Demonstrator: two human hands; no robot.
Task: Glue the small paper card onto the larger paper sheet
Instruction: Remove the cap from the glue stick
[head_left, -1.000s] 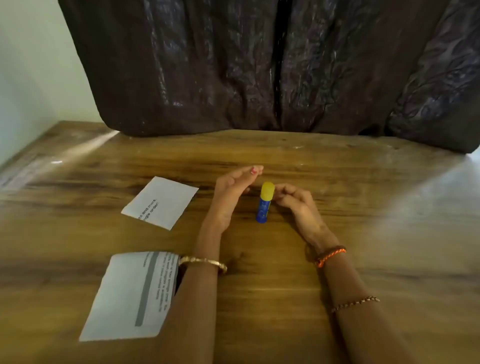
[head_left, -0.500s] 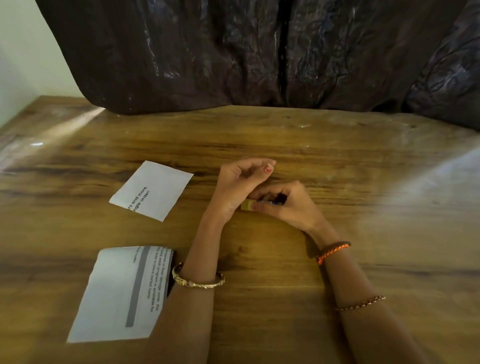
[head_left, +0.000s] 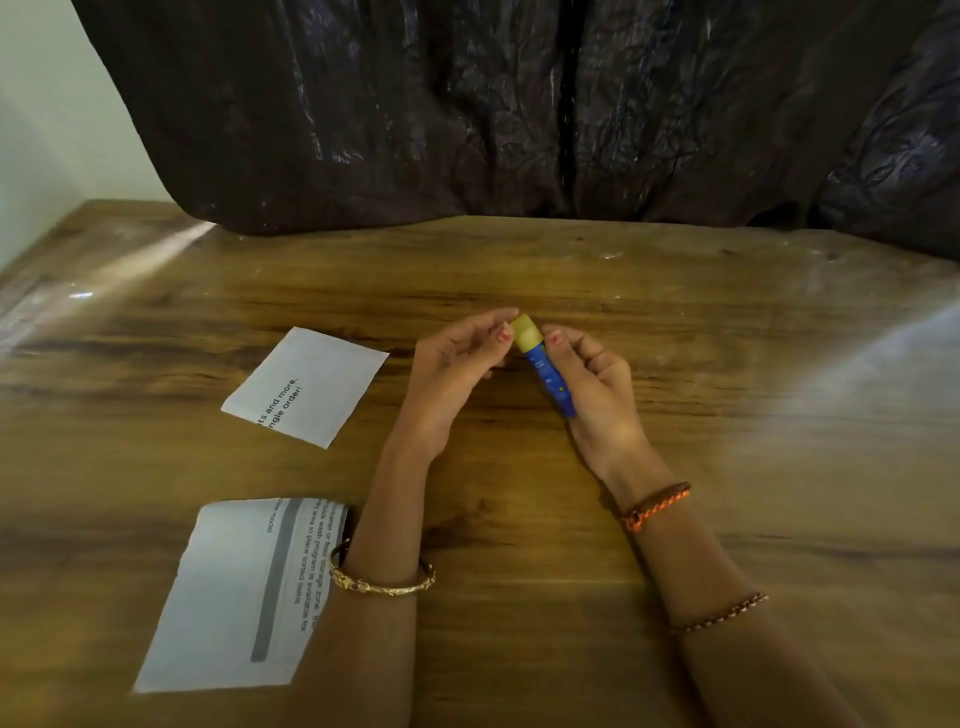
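A blue glue stick (head_left: 549, 378) with a yellow cap (head_left: 524, 331) is held above the middle of the wooden table. My right hand (head_left: 597, 395) grips its blue body. My left hand (head_left: 457, 369) pinches the yellow cap with thumb and fingers. The small white paper card (head_left: 306, 387) with printed words lies flat to the left of my hands. The larger white paper sheet (head_left: 234, 592) with a grey bar and text lies near the front left, its right edge under my left forearm.
The wooden table (head_left: 727, 441) stretches wide to the right. A dark shiny curtain (head_left: 519, 104) hangs along the table's far edge. A pale wall shows at the far left.
The glue stick stood upright on the table with both hands beside it. My right hand took it and lifted it, tilted. My left hand closed on the cap.
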